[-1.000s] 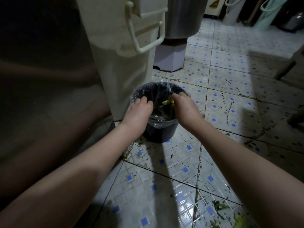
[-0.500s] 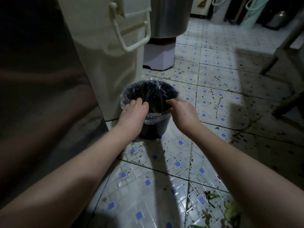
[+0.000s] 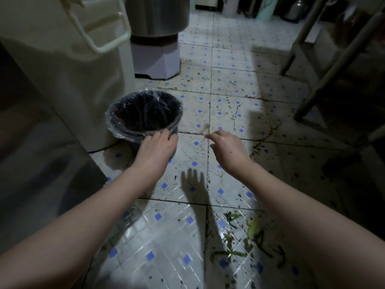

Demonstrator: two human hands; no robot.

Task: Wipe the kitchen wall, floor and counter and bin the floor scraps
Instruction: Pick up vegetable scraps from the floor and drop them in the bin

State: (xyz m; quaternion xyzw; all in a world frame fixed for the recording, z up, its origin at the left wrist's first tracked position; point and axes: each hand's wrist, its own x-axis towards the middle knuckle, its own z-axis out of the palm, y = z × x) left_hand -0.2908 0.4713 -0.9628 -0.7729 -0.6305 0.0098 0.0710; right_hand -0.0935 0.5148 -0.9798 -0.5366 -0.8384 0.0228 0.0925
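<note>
As left fingers (image 3: 161, 136) hook its near rim, bin (image 3: 133, 136) (lined) stands.

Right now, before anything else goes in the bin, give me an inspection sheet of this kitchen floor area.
Surface: tiled floor, shiny in the near part, with dark specks and streaks.
Job's things: lined bin upright on the floor; green scraps on the tiles by the right forearm, not yet binned.
Clutter: nothing seen beyond the scraps and specks.
Hands: left hand touches the bin's near rim, grip unclear; right hand hangs over the floor, fingers relaxed, holding nothing.
Cables: nothing seen.
Surroundings: cream container beside the bin; metal drum on a pale stand; metal frame legs at right.
</note>
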